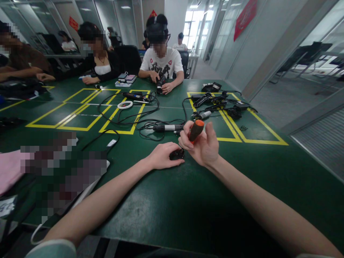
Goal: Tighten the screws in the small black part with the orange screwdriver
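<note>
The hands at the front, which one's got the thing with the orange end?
The right hand: it grips a dark handle with an orange end. The left hand instead curls around a small black part.

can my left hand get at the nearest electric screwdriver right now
Probably yes: the electric screwdriver lies just beyond your left hand, mostly uncovered, though that hand would likely need to release the small black part first.

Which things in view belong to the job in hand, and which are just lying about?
Job, judging by the grips:
dark, orange-ended tool handle, right hand
small black part, left hand

Apparently lying about:
flat white ring
black-and-silver cylindrical tool
</note>
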A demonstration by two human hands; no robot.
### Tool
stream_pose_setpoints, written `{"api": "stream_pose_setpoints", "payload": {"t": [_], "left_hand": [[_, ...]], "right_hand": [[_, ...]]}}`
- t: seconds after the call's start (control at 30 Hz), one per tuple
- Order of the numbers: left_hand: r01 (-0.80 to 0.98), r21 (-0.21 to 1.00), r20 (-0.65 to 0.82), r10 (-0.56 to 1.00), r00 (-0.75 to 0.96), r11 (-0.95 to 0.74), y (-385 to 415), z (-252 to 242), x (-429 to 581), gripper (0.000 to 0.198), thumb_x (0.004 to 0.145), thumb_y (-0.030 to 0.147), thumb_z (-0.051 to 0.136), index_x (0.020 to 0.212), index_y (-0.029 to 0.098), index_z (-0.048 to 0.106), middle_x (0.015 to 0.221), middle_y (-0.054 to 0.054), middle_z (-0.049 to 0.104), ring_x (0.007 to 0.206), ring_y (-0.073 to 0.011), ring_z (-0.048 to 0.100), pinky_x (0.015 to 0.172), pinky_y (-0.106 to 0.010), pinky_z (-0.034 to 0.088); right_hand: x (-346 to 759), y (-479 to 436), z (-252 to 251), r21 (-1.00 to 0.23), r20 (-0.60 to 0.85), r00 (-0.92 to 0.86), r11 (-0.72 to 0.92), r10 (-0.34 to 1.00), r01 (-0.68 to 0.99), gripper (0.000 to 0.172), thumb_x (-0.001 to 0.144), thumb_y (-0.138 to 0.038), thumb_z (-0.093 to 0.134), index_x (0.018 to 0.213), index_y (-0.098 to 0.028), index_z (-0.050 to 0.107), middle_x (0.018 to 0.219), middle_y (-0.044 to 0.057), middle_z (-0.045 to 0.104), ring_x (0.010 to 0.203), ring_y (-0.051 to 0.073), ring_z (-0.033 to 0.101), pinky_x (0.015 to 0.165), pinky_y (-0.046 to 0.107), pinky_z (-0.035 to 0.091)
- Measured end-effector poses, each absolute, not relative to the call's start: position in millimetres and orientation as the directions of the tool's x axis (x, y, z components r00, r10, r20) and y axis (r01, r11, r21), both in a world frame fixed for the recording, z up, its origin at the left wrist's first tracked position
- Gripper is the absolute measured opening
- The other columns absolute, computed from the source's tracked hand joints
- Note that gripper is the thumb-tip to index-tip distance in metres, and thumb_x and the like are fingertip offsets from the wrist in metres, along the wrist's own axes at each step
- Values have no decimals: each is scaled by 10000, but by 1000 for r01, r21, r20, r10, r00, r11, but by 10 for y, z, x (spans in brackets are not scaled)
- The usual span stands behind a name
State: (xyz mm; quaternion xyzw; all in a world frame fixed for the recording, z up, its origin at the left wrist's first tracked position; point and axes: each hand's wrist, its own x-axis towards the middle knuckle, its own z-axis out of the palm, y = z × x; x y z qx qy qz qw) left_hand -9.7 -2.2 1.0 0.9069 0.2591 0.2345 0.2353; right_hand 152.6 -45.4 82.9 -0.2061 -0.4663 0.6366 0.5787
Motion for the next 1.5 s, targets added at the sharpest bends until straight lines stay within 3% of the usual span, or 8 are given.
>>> {"api": "stream_pose_setpoints", "payload": {"t": [0.1, 0.23, 0.43, 0.57, 0.73, 0.93, 1.3, 1.5], "left_hand": [[368, 545, 297, 584, 755, -753, -22, 11, -97, 379, 898, 501, 677, 1138, 208, 686, 1056, -77, 727, 967, -230, 692, 873, -341, 554], [368, 553, 290, 586, 756, -748, -26, 26, -95, 353, 898, 483, 684, 1127, 216, 688, 1072, -73, 729, 988, -226, 690, 893, -340, 549], [366, 554, 286, 584, 760, -747, -28, 30, -95, 363, 900, 484, 680, 1133, 206, 689, 1066, -74, 724, 965, -221, 690, 877, -335, 547], [365, 557, 289, 586, 757, -746, -23, 18, -89, 361, 898, 485, 682, 1120, 201, 689, 1059, -74, 722, 965, -221, 690, 880, -337, 546], [358, 565, 288, 584, 759, -743, -22, 21, -89, 358, 897, 482, 682, 1131, 211, 688, 1089, -72, 726, 1000, -225, 693, 906, -339, 546], [353, 570, 295, 585, 755, -742, -29, 37, -96, 359, 897, 473, 682, 1143, 212, 692, 1092, -79, 729, 1012, -234, 696, 921, -352, 548], [359, 566, 297, 590, 751, -742, -18, 25, -94, 368, 891, 483, 690, 1133, 207, 697, 1085, -78, 733, 993, -231, 695, 895, -349, 549], [368, 584, 293, 610, 736, -724, -6, 15, -81, 395, 865, 510, 714, 1113, 202, 716, 1028, -63, 730, 922, -208, 672, 839, -328, 541]], "right_hand": [[1524, -457, 836, -835, 276, -250, 103, 928, -540, 576, 766, -761, 722, 692, -216, 550, 468, -77, 410, 399, 68, 259, 432, 235, 226], [1526, -460, 845, -852, 259, -269, 88, 927, -517, 661, 794, -845, 609, 629, -211, 523, 474, -59, 398, 399, 74, 278, 408, 237, 212], [1530, -467, 825, -826, 294, -275, 98, 915, -555, 517, 780, -701, 755, 739, -218, 575, 503, -73, 447, 407, 70, 279, 424, 224, 230], [1537, -456, 807, -823, 277, -298, 65, 914, -564, 563, 838, -740, 667, 692, -207, 558, 490, -66, 429, 403, 67, 275, 413, 222, 234], [1531, -463, 820, -826, 277, -269, 85, 923, -557, 539, 765, -733, 742, 792, -220, 578, 516, -76, 469, 394, 68, 283, 408, 225, 250], [1528, -455, 828, -838, 258, -292, 63, 921, -542, 565, 822, -748, 674, 695, -210, 554, 491, -63, 439, 401, 70, 285, 409, 228, 223], [1521, -456, 827, -843, 277, -279, 94, 919, -530, 620, 808, -801, 633, 648, -210, 538, 492, -58, 431, 398, 68, 268, 415, 240, 209], [1512, -471, 839, -849, 261, -264, 91, 928, -521, 595, 745, -779, 717, 688, -212, 546, 510, -64, 446, 406, 67, 270, 425, 242, 224]]}}
